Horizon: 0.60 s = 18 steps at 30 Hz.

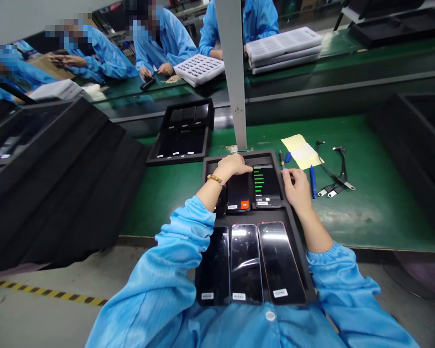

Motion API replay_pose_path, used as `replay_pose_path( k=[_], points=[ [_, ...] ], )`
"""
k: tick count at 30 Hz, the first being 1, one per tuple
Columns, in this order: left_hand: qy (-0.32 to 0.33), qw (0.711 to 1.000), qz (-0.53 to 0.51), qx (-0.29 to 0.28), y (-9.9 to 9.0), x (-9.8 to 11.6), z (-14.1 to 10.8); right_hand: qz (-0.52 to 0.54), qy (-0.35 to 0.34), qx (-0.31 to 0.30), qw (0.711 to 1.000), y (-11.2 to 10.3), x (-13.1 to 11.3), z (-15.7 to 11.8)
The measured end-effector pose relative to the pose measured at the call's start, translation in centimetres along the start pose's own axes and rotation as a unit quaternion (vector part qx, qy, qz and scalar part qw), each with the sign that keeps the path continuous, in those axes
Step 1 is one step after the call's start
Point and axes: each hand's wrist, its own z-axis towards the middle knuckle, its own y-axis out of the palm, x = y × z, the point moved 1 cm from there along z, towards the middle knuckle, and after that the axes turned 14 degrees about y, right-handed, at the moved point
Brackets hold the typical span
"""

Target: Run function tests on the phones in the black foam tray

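A black foam tray (pixel 299 232) lies in front of me with two rows of phones. My left hand (pixel 234 166) reaches over the far row, its thumb stretched toward a phone with green bars on its screen (pixel 266 186). Below that hand is a dark phone with an orange square (pixel 238 191); my wrist partly covers another at the left. My right hand (pixel 297 189) rests at the tray's right edge, thumb and forefinger apart, close to a dark pen (pixel 282 159). Nearest me lie three phones with white labels: a left one (pixel 213 266), a middle one (pixel 245 266) and a right one (pixel 282 263).
A second phone tray (pixel 181 133) sits beyond on the green bench. To the right are yellow paper (pixel 301 151), a blue pen (pixel 313 182) and short cables (pixel 337 183). Black trays (pixel 68 183) are stacked left. A post (pixel 235 72) rises ahead; co-workers sit across with white trays (pixel 284 48).
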Motion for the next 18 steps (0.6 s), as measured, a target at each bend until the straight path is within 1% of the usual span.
replay_pose_path(
  k=[6,10,14,18],
  points=[
    [-0.011,1.0,0.02,-0.012,0.4,0.8,0.2,-0.001,0.0,-0.004,1.0,-0.1,-0.1,0.0],
    [-0.009,0.999,0.034,-0.021,0.5,1.3,-0.2,-0.002,0.0,-0.006,1.0,-0.1,-0.1,0.0],
    [-0.006,0.999,0.049,-0.013,0.8,1.9,-0.8,-0.005,-0.001,-0.005,1.0,-0.2,-0.1,0.0],
    [0.019,0.998,0.054,0.003,1.2,2.4,-1.1,-0.005,-0.001,0.0,1.0,-0.3,-0.2,-0.1]
  ],
)
